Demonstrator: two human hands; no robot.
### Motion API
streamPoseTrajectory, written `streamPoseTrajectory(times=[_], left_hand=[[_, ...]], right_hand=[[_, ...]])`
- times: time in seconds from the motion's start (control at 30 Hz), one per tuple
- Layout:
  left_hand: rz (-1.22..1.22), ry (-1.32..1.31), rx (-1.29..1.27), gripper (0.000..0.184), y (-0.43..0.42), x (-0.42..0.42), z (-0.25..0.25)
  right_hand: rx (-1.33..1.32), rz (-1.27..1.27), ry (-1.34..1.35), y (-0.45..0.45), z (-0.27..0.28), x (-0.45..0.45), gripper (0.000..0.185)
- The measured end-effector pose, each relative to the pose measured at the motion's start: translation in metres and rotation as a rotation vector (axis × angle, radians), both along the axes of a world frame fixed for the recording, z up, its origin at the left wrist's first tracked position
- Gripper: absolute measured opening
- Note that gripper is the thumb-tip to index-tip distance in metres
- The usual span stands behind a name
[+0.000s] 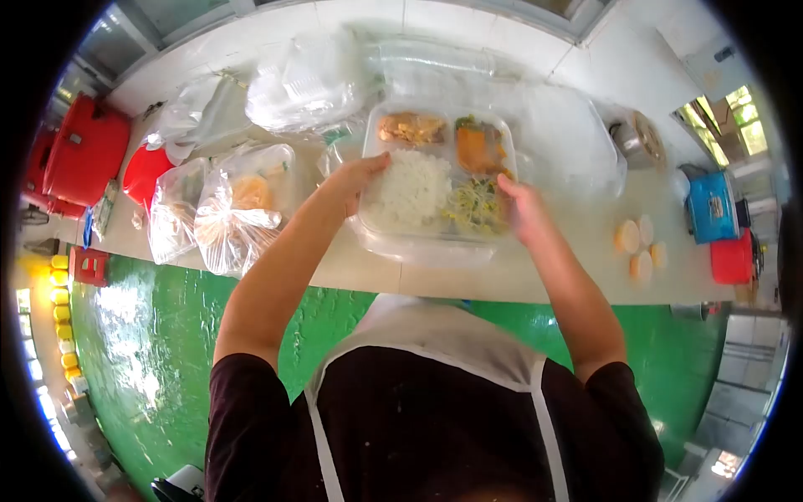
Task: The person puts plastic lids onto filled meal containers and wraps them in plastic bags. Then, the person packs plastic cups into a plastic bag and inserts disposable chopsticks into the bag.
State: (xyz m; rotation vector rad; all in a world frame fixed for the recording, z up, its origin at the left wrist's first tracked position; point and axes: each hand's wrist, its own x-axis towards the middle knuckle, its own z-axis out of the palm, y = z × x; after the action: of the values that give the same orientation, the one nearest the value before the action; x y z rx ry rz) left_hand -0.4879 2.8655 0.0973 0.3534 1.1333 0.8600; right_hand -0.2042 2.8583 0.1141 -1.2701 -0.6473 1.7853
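A clear plastic compartment meal tray [439, 237] is held level between my two hands over the counter. It carries white rice [410, 188], bean sprouts with greens [477, 207], an orange-brown dish [481, 151] and a browned piece of food [411, 129]. My left hand [360, 180] grips the left rim, thumb on top. On the opposite side, my right hand [520, 205] closes on the right rim, its thumb near the sprouts. Clear plastic [431, 253] shows just under the tray; whether it touches the tray is unclear.
Tied plastic bags with packed food [238, 217] lie left on the counter [569, 276]. Stacked clear containers [305, 84] and clear plastic [560, 134] line the back. Several small round tubs [641, 266], a metal pot [637, 142] and a blue box [711, 205] stand right.
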Motion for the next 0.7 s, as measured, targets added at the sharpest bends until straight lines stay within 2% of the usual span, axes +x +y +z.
streamPoseTrajectory(times=[0.07,0.13,0.23,0.33,0.43,0.53,0.63,0.67,0.7], left_hand=[[-0.011,0.041,0.033,0.035,0.007,-0.001,-0.019],[-0.018,0.066,0.039,0.038,0.007,-0.002,-0.020],[-0.042,0.270,0.047,0.041,-0.004,-0.013,-0.020],[-0.202,0.528,0.041,0.044,-0.044,-0.019,0.015],[-0.237,0.515,0.396,0.031,-0.089,-0.016,0.011],[-0.257,0.783,0.685,0.030,-0.111,-0.016,-0.029],[-0.560,1.250,0.539,0.029,-0.125,-0.004,-0.025],[-0.509,1.141,0.581,0.016,-0.129,0.003,-0.027],[-0.530,1.133,0.675,0.013,-0.132,0.007,-0.025]], right_hand=[[-0.007,0.006,-0.052,0.000,-0.012,0.004,0.040],[-0.072,0.037,-0.112,-0.004,0.002,0.001,0.043],[0.054,0.089,-0.467,-0.011,0.003,0.017,0.045],[0.362,0.468,-0.652,-0.012,-0.007,0.051,0.044],[0.836,0.885,-1.126,-0.018,-0.019,0.086,0.039],[1.058,0.775,-1.252,-0.035,-0.028,0.076,0.027],[1.175,0.730,-1.138,-0.033,-0.041,0.073,0.008],[1.215,0.733,-1.070,-0.032,-0.040,0.078,0.007],[1.252,0.735,-1.004,-0.031,-0.032,0.085,0.006]])
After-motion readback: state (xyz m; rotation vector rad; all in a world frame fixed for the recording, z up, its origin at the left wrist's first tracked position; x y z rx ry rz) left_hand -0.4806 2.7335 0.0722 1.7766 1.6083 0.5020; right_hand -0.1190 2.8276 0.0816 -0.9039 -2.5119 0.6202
